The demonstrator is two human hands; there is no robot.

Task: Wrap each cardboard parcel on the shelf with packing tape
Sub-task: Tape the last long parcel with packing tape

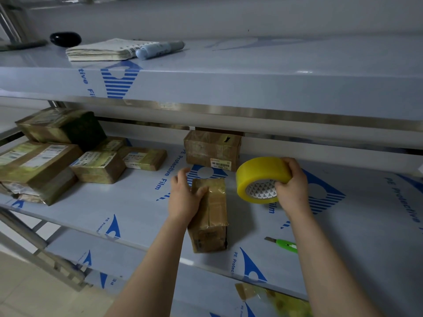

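Observation:
A small brown cardboard parcel (211, 216) lies lengthwise on the middle shelf (128, 202), with clear tape over its top. My left hand (184, 197) holds its left side, thumb curled onto the top. My right hand (291, 187) grips a yellow roll of packing tape (256, 173), held just right of the parcel's far end, thumb in the core. A clear strip of tape seems to run from the roll to the parcel. Another parcel (212, 149) with a barcode label stands behind. Several taped parcels (68, 152) are stacked at the left.
A green utility knife (285, 244) lies on the shelf under my right forearm. The upper shelf (251, 72) overhangs closely and bears a notebook (100, 50), a blue marker (160, 49) and a black object (65, 38). A lower shelf holds crumpled tape scraps (274, 298).

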